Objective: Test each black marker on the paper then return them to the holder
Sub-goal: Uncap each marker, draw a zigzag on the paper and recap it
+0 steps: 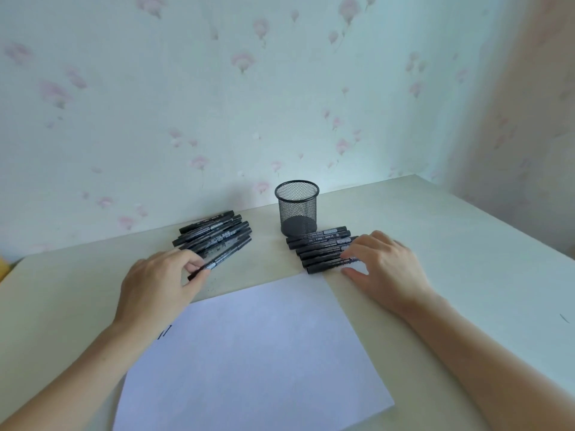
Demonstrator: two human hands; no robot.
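Observation:
A black mesh holder (297, 209) stands empty at the back of the table. Left of it lies a loose pile of several black markers (214, 231). My left hand (161, 284) pinches the nearest marker (228, 255) of that pile by its near end. Right of the holder, several more black markers (320, 248) lie side by side in a row. My right hand (382, 265) rests at the right ends of that row, fingertips touching the markers. A white sheet of paper (258, 353) lies in front, with short black marks (165, 332) near its left edge.
The beige table (451, 244) meets a floral-papered wall behind and a corner on the right. Its right edge slopes toward the front. A small dark mark (563, 318) shows on the tabletop at far right. Something yellow (3, 266) sits at the far left edge.

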